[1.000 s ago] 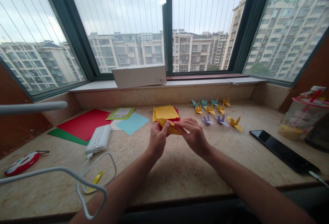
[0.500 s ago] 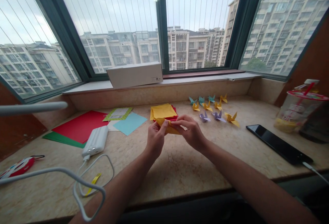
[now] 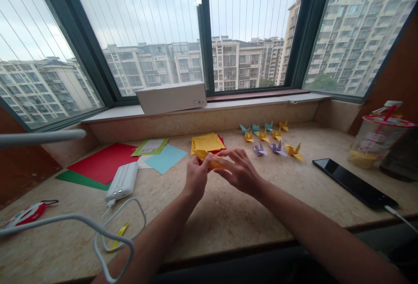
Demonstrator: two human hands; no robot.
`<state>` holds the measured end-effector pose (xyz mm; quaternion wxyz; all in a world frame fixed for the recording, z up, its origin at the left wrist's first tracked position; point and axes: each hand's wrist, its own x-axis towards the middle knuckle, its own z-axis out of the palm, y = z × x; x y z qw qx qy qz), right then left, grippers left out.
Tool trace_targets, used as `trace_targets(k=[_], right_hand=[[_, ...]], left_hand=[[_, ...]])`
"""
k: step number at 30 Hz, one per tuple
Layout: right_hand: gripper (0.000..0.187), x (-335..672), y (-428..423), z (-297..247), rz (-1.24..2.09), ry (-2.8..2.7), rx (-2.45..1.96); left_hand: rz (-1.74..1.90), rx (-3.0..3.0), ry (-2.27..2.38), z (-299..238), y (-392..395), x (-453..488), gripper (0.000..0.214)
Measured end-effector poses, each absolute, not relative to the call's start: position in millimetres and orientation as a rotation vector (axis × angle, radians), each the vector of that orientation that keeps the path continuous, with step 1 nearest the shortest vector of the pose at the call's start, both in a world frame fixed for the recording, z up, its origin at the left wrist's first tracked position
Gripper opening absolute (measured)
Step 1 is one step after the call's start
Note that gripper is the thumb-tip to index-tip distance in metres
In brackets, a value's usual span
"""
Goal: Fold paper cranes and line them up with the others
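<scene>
My left hand (image 3: 196, 176) and my right hand (image 3: 240, 172) meet over the stone counter (image 3: 228, 214) and both pinch a partly folded yellow paper (image 3: 212, 161). The left thumb and fingers close on its left end; the right fingers press its right side. Just behind the hands lies a stack of yellow and red paper squares (image 3: 207, 142). Several small folded paper cranes (image 3: 271, 139) in yellow, teal and purple stand to the right of that stack.
Red and green sheets (image 3: 101, 166), a light blue square (image 3: 166, 158) and a white power bank (image 3: 122, 181) with its cable lie at left. A black phone (image 3: 354, 183) and a plastic cup (image 3: 379, 141) sit at right. A white box (image 3: 171, 97) rests on the window sill.
The hands stay together on the yellow paper, with the right fingers shifting a little along the fold. The view has tipped slightly.
</scene>
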<state>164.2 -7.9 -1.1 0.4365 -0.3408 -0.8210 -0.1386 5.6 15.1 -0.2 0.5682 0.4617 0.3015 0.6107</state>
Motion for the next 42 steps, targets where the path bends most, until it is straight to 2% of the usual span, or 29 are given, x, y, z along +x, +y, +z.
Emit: trace_targets(k=[7, 14, 21, 29, 42], right_hand=[[0.022, 157.3, -8.2, -3.6, -0.476, -2.122, -0.839], [0.014, 156.1, -4.9, -6.2, -0.373, -1.995, -0.859], [0.021, 157.9, -5.9, -6.5, -0.418, -1.970, -0.887], [0.014, 154.0, -9.9, -5.9, -0.632, -1.958, -0.942], [0.008, 154.5, 0.3, -10.1, -0.033, -1.727, -1.036]], left_hand=[[1.410, 1.009, 0.694, -0.3, 14.0, 8.3, 0.037], [1.376, 0.961, 0.642, 0.2, 12.6, 8.2, 0.036], [1.382, 0.949, 0.547, 2.8, 8.9, 10.4, 0.033], [1.391, 0.927, 0.520, 1.5, 9.8, 13.2, 0.033], [1.253, 1.082, 0.393, -1.0, 8.0, 11.8, 0.033]])
